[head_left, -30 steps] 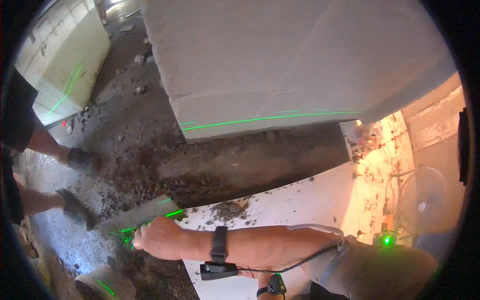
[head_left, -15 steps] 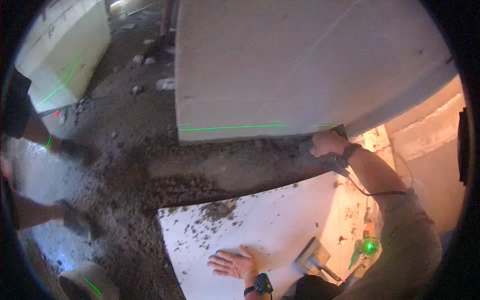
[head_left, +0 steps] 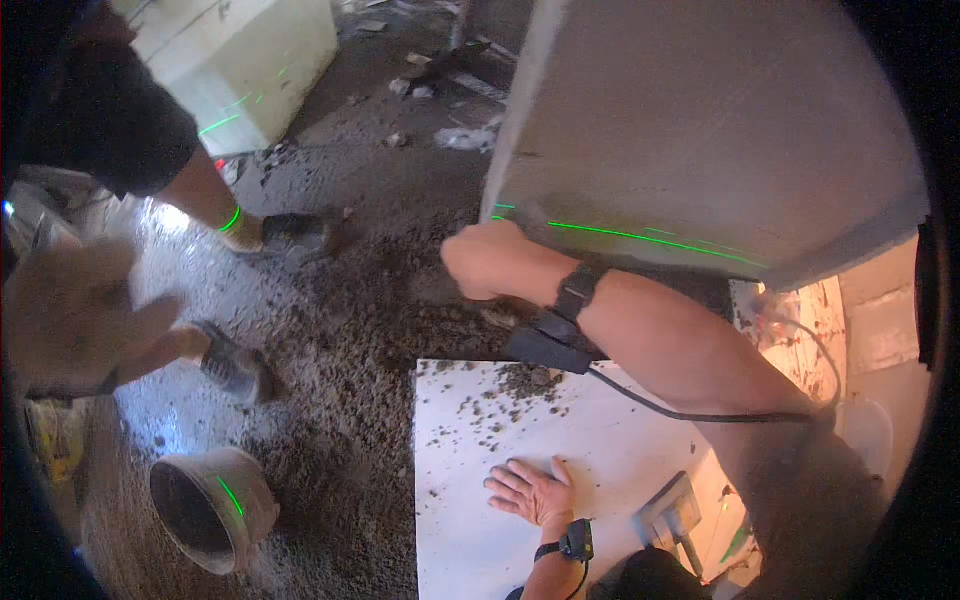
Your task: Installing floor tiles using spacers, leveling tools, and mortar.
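My left hand (head_left: 530,490) lies flat, fingers spread, on a white board (head_left: 460,430) spattered with dark mortar crumbs. My right hand (head_left: 490,260) is closed in a fist over the dark gritty mortar, near the lower left corner of a large pale block (head_left: 680,120) marked with green laser lines. What it grips is hidden beneath it. A black device is strapped at each wrist. A flat tool with a handle (head_left: 665,510) lies on the board, right of my left hand.
Another person's legs (head_left: 215,210) and blurred hand (head_left: 80,300) are at the left. A bucket (head_left: 200,510) lies on the rough mortar floor (head_left: 330,440). A second pale block (head_left: 270,60), rubble and a lit wall (head_left: 870,300) surround the work.
Since half a second ago my right hand has swept left along the block's base; its flat plate is no longer visible. The view has shifted. The other person's hand has come into view.
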`<state>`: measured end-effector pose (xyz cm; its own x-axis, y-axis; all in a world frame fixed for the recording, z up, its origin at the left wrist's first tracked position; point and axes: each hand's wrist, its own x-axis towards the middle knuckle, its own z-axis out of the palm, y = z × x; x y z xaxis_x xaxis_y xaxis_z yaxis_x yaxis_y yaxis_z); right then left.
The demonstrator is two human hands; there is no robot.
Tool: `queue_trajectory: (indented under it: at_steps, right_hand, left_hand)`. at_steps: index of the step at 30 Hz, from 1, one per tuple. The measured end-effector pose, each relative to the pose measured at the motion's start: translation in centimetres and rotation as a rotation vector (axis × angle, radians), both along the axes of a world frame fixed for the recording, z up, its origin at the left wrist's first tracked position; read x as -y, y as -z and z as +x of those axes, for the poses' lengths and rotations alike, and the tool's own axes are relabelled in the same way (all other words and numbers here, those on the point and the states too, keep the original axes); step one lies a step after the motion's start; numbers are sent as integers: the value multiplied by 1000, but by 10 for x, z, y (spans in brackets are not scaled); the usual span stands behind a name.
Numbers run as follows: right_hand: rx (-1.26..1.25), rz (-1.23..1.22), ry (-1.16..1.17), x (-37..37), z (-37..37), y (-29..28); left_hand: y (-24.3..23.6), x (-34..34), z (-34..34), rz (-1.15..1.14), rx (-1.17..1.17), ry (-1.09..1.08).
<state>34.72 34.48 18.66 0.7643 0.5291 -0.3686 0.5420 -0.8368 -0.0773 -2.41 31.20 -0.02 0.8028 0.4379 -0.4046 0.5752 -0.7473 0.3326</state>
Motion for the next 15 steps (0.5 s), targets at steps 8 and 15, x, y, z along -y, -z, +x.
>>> queue_trajectory:
  at_steps: [8,15]
  right_hand:
    - [-150,-191,-61,30,-22,-23]
    - [-268,-458,198,65,-52,3]
  left_hand:
    - [4,-3,-3,-21,-4,4]
    - [2,-4,-2,-37,-3,0]
